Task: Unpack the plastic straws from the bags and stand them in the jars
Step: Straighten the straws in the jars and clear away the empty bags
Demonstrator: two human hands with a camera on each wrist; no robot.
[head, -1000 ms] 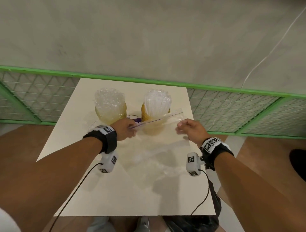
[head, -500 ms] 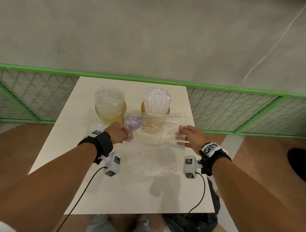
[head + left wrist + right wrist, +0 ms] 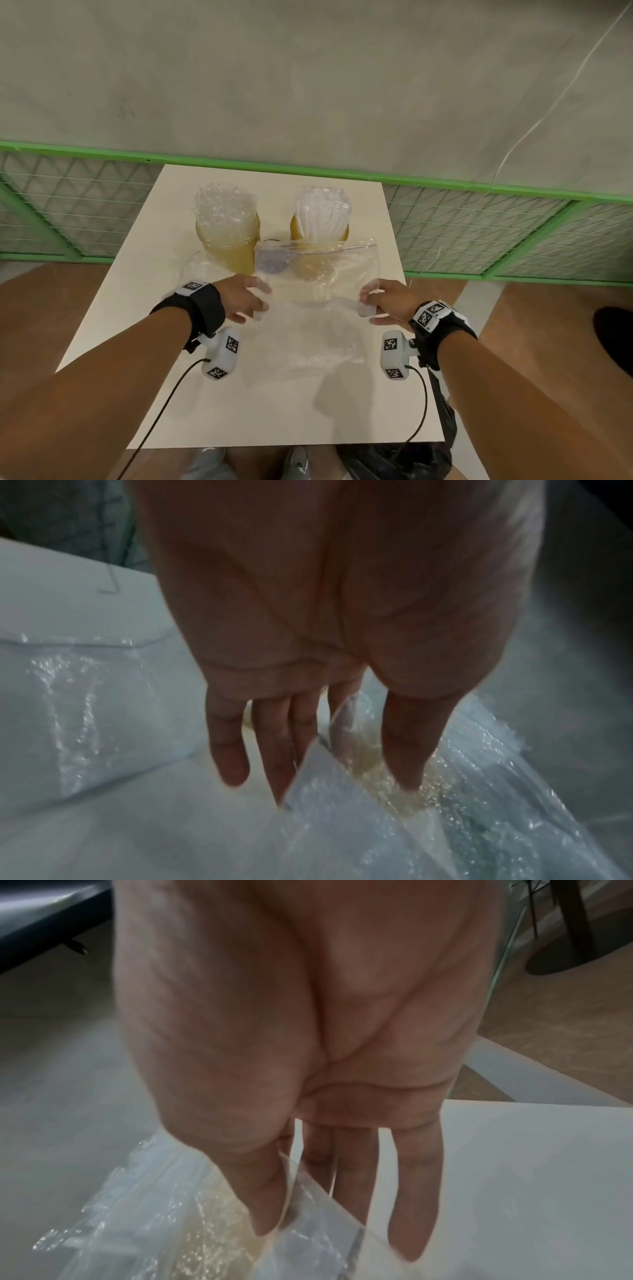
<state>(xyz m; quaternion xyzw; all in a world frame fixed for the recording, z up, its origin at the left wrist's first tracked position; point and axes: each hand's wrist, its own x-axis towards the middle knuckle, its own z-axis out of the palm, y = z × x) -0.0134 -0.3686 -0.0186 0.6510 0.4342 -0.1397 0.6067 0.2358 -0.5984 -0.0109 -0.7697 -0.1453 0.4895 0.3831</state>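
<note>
Two amber jars stand at the back of the white table (image 3: 274, 411). The left jar (image 3: 227, 245) is packed with clear straws (image 3: 224, 209), the right jar (image 3: 344, 231) with white straws (image 3: 323, 214). In front of them a clear plastic bag (image 3: 318, 274) hangs spread flat and looks empty. My left hand (image 3: 260, 301) pinches the bag's left edge and my right hand (image 3: 368, 301) pinches its right edge. In the left wrist view, the left hand (image 3: 346, 783) has the thumb on one side of the bag (image 3: 377, 818) and the fingers on the other. The right hand (image 3: 308, 1218) holds the bag (image 3: 171, 1218) the same way.
Another crumpled clear bag (image 3: 198, 270) lies on the table left of the held one. A small purple object (image 3: 270, 262) shows through the held bag between the jars. A green mesh fence (image 3: 479, 233) runs behind the table. A black bag (image 3: 394, 459) sits on the floor at the near edge.
The bag, seen as a thin tilted strip one second ago, now hangs spread flat and level between my hands. Both hands have drawn back a little toward me.
</note>
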